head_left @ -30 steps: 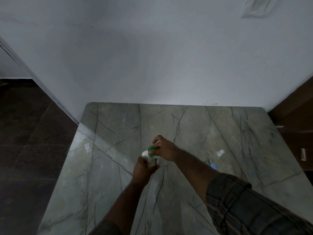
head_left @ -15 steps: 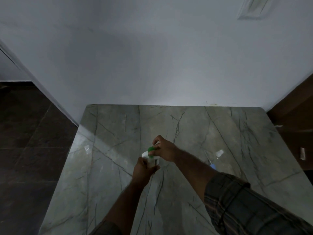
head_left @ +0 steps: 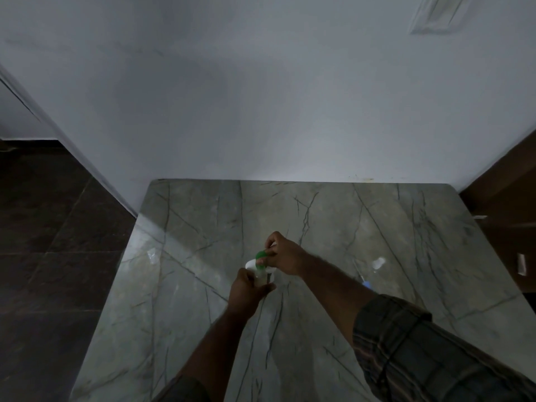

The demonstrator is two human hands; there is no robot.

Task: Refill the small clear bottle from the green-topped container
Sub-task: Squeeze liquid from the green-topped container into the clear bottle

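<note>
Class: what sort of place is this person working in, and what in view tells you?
Probably a room in a home: a veined marble-look tabletop set against a plain painted wall, dark floor tiles beside it, brown wooden furniture on the right.

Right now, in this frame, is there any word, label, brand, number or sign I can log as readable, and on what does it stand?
No text can be read anywhere in this frame.
green-topped container, gripped by the right hand: no lettering shows; fingers cover most of it.
small clear bottle, held in the left hand: any label is hidden or too dim.
small white piece on the marble table: too small to show print.
</note>
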